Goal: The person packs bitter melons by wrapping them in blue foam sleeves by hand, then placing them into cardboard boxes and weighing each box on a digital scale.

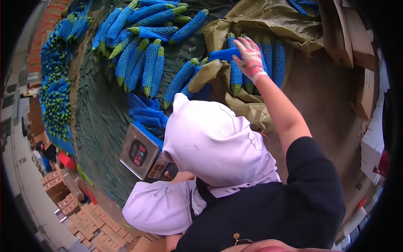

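My right hand (pixel 250 59), in a white glove with red patches, reaches over an opened tan bag (pixel 218 34). Its fingers close on a smooth blue sleeve (pixel 223 54) that sticks out to the left. Beneath and beside it, long green gourds in blue nets (pixel 278 63) lie side by side in the bag. My left hand (pixel 171 174) is mostly hidden behind my pink apron (pixel 210 145), near a metal-topped scale (pixel 140 151); its fingers cannot be made out. Folded blue sleeves (pixel 145 111) lie just beyond the scale.
A pile of netted gourds (pixel 142 54) lies on a dark green cloth (pixel 98 113). A larger heap (pixel 56 101) stretches along the far left. Cardboard boxes (pixel 354 38) stand at the right, and stacked cartons (pixel 94 222) fill the lower left. A person (pixel 48 152) is at the far left.
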Available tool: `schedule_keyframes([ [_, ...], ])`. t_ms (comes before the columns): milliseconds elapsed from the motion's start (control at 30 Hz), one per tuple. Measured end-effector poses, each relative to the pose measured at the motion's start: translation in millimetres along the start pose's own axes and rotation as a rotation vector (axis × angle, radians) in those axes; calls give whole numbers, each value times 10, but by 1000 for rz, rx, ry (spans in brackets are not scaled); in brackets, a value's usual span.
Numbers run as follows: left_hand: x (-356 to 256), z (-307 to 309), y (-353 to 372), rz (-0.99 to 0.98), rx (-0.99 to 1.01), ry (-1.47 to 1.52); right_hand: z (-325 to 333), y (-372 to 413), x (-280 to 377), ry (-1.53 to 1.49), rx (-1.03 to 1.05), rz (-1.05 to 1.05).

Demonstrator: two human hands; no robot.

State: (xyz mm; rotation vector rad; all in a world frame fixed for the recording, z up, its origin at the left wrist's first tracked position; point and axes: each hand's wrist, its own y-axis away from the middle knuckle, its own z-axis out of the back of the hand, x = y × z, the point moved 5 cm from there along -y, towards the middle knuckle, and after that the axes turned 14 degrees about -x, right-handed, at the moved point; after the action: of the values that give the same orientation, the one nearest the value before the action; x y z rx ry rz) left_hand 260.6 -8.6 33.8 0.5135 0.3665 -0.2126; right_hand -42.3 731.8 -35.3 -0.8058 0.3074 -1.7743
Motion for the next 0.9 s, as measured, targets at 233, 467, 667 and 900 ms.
schedule_keyframes([
  [233, 114, 527, -294, 47, -93, 71, -210, -477, -43, 231, 547, -95],
  [467, -690, 1491, -488, -218, -359, 260, 2, 85, 1283, -744, 528, 1],
  [667, -2150, 1005, 277, -634, -243, 187, -1558, 1045, 1392, -80, 950, 234],
  [900, -2298, 317, 416, -738, 85, -238, -1720, 1338, 1181, 34, 521, 418],
])
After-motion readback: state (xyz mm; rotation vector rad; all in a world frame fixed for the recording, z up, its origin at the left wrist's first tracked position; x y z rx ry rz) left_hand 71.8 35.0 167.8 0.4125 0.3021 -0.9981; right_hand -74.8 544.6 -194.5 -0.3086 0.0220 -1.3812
